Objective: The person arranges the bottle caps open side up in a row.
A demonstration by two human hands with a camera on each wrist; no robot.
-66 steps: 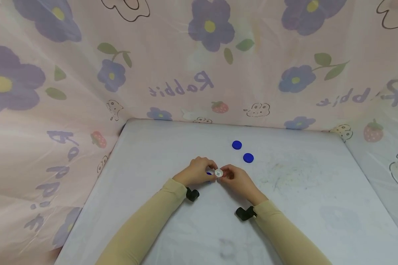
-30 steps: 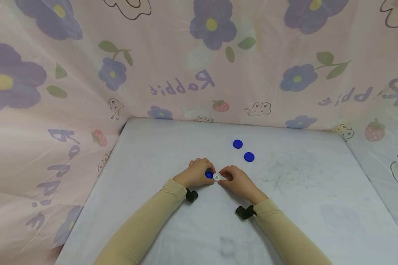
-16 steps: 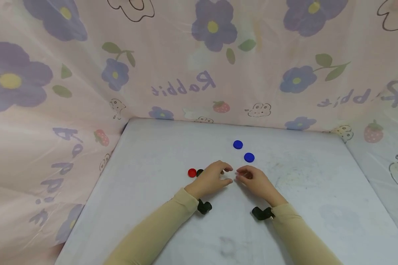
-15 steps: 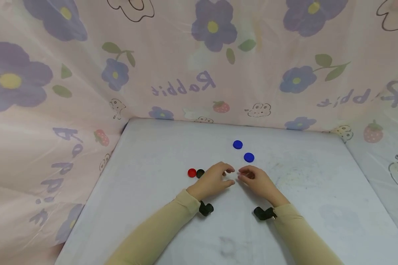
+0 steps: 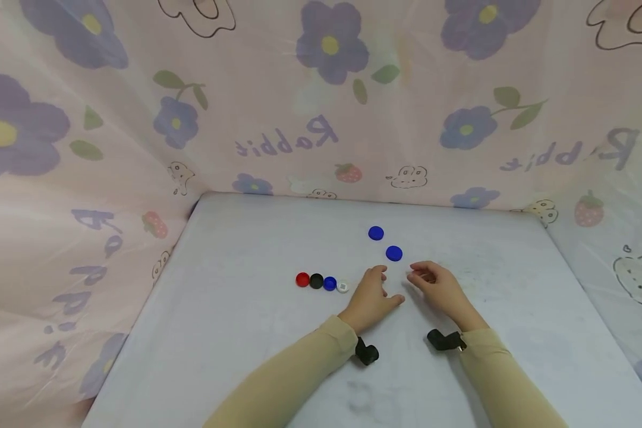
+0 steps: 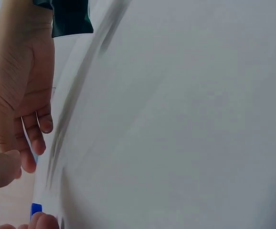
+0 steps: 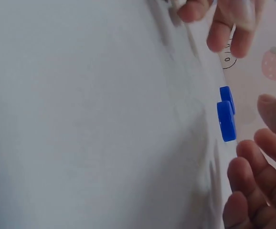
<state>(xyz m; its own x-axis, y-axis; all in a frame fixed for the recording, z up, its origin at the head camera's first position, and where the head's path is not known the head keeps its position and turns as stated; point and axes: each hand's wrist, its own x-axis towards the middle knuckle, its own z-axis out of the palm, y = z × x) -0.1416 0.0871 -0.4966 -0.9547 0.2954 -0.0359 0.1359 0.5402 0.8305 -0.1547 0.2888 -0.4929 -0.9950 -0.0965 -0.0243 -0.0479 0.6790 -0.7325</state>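
Observation:
On the table, a red cap (image 5: 302,279), a black cap (image 5: 316,281), a small blue cap (image 5: 329,283) and a white cap (image 5: 343,286) lie side by side in a row. My left hand (image 5: 371,300) is just right of the white cap, holding nothing, thumb and fingers spread apart. Farther right, my right hand (image 5: 444,291) hovers with loosely bent fingers and nothing visible in them. Two larger blue caps lie behind the hands, the nearer one (image 5: 393,253) and the farther one (image 5: 376,233). Both blue caps also appear in the right wrist view, the nearer cap (image 7: 227,121) partly overlapping the other.
A white-covered table (image 5: 235,345) carries all the caps. Flower-printed cloth (image 5: 267,77) rises behind it and on both sides. Black wrist cameras sit at both cuffs, one of them (image 5: 445,340) below the right hand. Grey smudges mark the tabletop.
Both hands earlier held the white cap between them; now it lies at the right end of the row. The hands have moved right and drawn apart, uncovering the row.

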